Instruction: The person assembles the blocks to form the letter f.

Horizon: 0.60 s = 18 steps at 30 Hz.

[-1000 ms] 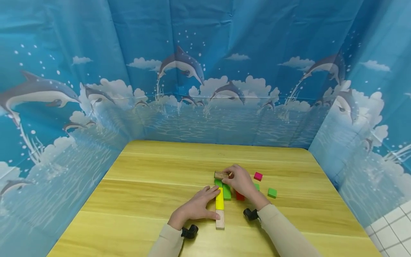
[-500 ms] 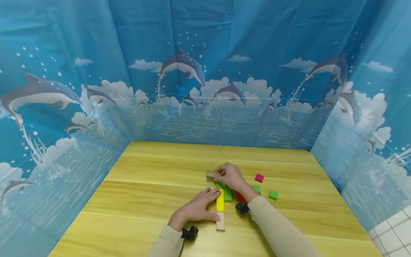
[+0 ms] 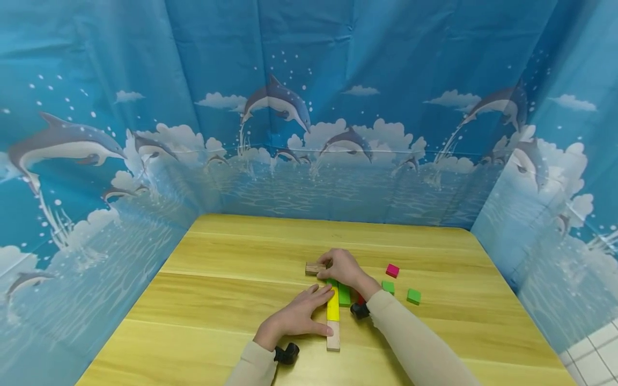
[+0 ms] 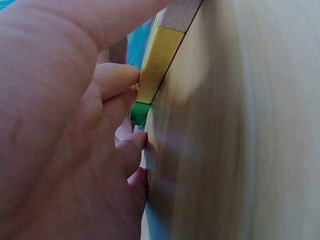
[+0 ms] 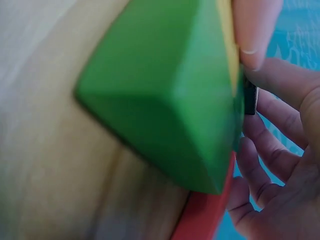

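Brown block: A brown, wood-grained rectangular block sits in the grasp of your right hand, at the far end of a row of blocks and about midway between the left and right edges of the yellow wood-grain worktop; whether it touches the worktop cannot be told.
Right fingers: Your thumb and forefinger pinch the brown block, covering its right end and leaving its left end exposed.
Left fingers: Your left hand reaches in from the left, fingers spread and well apart from the thumb. The forefinger touches a yellow rectangular block; the thumb is at a pale wooden rectangular block.
Row: The pale block lies nearest the near edge, then the yellow one, then a bright green block, with a second green block alongside on the right.
Toward the right edge: A red block shows partly behind your wrist. Beyond it lie a small green square block, another small green square and, nearer the far edge, a small crimson square block.
Backdrop: A blue dolphin-print curtain hangs behind the far edge.
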### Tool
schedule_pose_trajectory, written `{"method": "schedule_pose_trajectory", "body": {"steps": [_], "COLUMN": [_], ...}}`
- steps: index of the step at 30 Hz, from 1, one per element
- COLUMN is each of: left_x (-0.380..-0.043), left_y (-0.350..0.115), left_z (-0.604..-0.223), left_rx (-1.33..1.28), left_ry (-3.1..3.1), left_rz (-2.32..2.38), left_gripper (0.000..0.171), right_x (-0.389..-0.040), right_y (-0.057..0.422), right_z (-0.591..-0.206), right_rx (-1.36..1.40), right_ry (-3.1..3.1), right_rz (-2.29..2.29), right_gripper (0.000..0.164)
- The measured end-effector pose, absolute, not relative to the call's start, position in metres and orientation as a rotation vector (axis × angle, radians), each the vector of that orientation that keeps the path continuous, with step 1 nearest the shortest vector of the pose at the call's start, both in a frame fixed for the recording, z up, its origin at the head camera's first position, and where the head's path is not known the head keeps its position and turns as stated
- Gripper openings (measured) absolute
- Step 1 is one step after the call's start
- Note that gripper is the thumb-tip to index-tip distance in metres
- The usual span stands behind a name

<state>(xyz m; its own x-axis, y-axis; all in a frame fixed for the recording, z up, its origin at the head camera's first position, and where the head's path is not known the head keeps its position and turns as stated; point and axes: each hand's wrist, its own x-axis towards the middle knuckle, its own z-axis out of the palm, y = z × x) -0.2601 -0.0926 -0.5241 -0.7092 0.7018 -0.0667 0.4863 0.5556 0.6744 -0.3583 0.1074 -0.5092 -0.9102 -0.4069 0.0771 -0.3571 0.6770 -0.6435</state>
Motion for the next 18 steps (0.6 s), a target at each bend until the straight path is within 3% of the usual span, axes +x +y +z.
{"method": "schedule_pose_trajectory", "body": {"steps": [18], "left_x": [-0.2583], "left_y": [-0.0924], "left_z": [-0.5248], "left_rx": [0.963], "left_ry": [2.478], "left_rz": [0.923], "left_gripper": [0.090], "right_x": [-0.3556], "right_y": [0.1102], "right_z": [-0.5135], "right_rx": [-0.619], "right_ry": [2.807], "right_rz": [-1.037], "right_gripper": [0.025]}}
